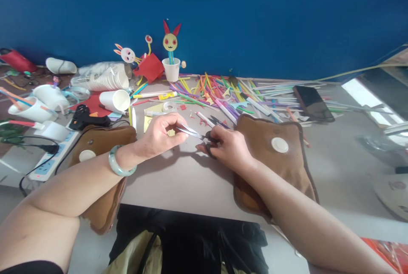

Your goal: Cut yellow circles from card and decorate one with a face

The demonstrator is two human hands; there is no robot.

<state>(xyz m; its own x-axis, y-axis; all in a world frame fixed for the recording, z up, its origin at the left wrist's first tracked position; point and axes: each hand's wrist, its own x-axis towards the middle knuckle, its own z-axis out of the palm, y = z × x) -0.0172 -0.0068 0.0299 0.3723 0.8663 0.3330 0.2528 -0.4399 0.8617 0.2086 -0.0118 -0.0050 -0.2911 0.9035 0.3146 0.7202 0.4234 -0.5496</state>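
Seen from above, two bare hands meet near the middle of a grey tabletop [191,180], a little back from its near edge. The right hand [229,148] is curled closed around the dark handles of a small pair of scissors [199,135], whose silver blades point toward the left hand [162,135]. The left hand's fingers [178,121] are pinched together at the blade tips; whether they grip a small scrap there is too tiny to tell. A pale green bangle [118,162] circles the left wrist.

Each forearm rests on a brown padded cushion: the left cushion [102,172] reaches over the near edge, and the right cushion [280,159] carries a white round button.

Toward the far edge, a wide scatter of coloured straws [223,91] lies behind the hands, with a dark phone [313,103] among them toward the right. At the far edge stands a white paper cup [171,69] holding a yellow-faced figure with red ears [170,40]. Toward the far left corner lie a stack of white cups [102,79] on its side and a single tipped cup [115,100]. A black glue gun [84,116] sits just behind the left cushion, and a white power strip [52,159] lies near the left edge.
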